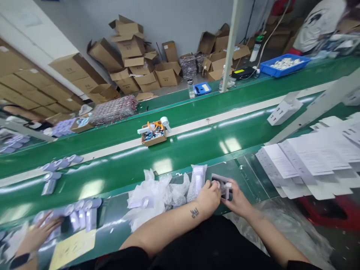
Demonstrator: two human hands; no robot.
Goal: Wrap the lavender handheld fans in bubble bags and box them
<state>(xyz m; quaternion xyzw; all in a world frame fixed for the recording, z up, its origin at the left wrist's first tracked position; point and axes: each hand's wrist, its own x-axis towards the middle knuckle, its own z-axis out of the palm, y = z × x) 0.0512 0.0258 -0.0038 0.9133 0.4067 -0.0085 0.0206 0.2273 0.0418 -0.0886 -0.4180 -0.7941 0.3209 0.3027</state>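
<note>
In front of my body, a small open box [224, 180] with a dark inside is between my two hands. My right hand [237, 198] grips the box from its right side, thumb and fingers around the wall. The fingers of my left hand [209, 198] are bent together at the box's opening. What they pinch there is mostly hidden. Just left of the box lies a lilac handheld fan in a clear bubble bag [198, 176]. Further left, another lilac fan [144, 203] rests on crumpled white bubble bags [153, 187].
Flat white cartons with printed sheets [289, 161] are stacked at right. A green conveyor [197, 140] runs across, carrying a white box [284, 108]. A small brown carton [154, 141] sits beyond. At lower left, another person's hand [42, 228] touches lilac fans [90, 213].
</note>
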